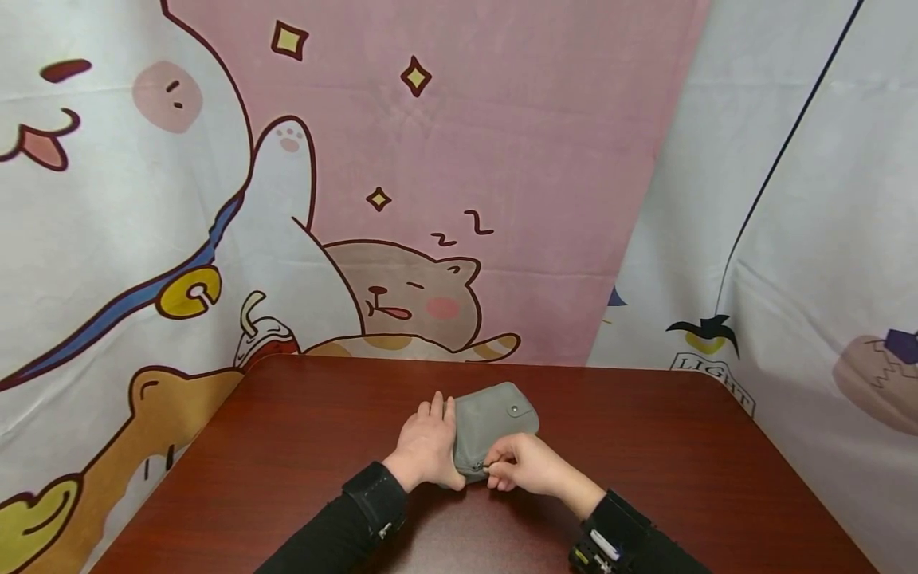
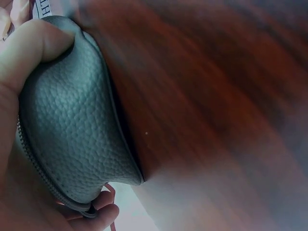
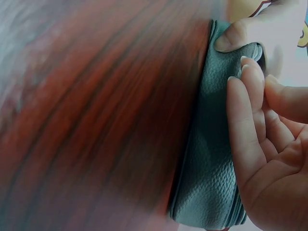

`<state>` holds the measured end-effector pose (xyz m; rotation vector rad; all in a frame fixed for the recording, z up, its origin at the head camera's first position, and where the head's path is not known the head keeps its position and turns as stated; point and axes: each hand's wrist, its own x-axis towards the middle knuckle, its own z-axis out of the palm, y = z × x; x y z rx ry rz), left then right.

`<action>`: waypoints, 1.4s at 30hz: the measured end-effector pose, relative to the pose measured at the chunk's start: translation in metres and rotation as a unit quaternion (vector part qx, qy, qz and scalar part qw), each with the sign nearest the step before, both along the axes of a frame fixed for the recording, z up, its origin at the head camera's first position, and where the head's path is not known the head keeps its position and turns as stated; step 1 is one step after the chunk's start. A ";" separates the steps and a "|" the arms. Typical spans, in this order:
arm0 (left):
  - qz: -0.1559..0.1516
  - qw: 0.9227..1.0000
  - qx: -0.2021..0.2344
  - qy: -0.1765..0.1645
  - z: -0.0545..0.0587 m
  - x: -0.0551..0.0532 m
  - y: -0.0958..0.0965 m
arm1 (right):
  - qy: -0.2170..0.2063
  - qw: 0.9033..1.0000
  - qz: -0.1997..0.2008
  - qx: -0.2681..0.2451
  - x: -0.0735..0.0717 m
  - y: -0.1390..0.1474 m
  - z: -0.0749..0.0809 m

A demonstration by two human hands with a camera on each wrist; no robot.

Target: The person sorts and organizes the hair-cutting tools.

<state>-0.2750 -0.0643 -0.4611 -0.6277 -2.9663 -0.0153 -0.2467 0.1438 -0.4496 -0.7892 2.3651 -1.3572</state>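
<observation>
A grey-green pebbled leather zip pouch (image 1: 489,422) lies on the table, a snap tab at its far right corner. My left hand (image 1: 428,441) holds its left side, thumb round the near corner and fingers along the edge. In the left wrist view, the left thumb (image 2: 45,43) presses into the pouch (image 2: 79,110), and fingertips show at its other end beside the zipper (image 2: 41,168). At the near edge, my right hand (image 1: 527,464) pinches the zipper pull between thumb and forefinger; the fingers mostly hide the pull. Its other fingers lie against the pouch (image 3: 207,144) in the right wrist view.
The reddish-brown wooden table (image 1: 645,454) extends around the pouch on all sides. Behind it hangs a cloth (image 1: 545,199) printed with cartoon animals. Dark bands with devices (image 1: 602,546) sit on both wrists.
</observation>
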 end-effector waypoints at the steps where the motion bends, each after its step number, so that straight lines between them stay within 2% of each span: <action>1: -0.001 1.000 0.001 0.000 0.000 0.000 0.000 | 0.001 1.000 0.001 0.001 0.000 0.000 0.000; 12: -0.005 1.000 0.012 -0.001 -0.001 -0.001 -0.002 | 0.028 0.999 0.010 0.020 0.002 0.000 0.003; 21: -0.012 1.000 0.027 0.005 -0.002 0.002 -0.003 | 0.005 1.000 0.000 -0.007 0.003 0.003 0.003; 23: -0.015 0.999 0.031 0.007 -0.001 0.003 -0.004 | 0.017 1.000 0.004 0.000 0.003 0.004 0.004; 26: -0.018 0.999 0.032 0.007 0.000 0.004 -0.004 | 0.064 0.997 0.019 0.032 0.001 0.008 0.006; 29: -0.021 0.999 0.032 0.006 0.000 0.004 -0.004 | 0.140 0.987 0.037 0.076 -0.003 0.015 0.010; 34: -0.029 0.999 0.035 0.005 0.001 0.003 -0.006 | 0.254 0.958 0.055 0.124 -0.012 0.026 0.022; 42: -0.038 0.999 0.031 0.013 0.001 0.002 -0.007 | 0.349 0.917 0.062 0.182 -0.025 0.028 0.037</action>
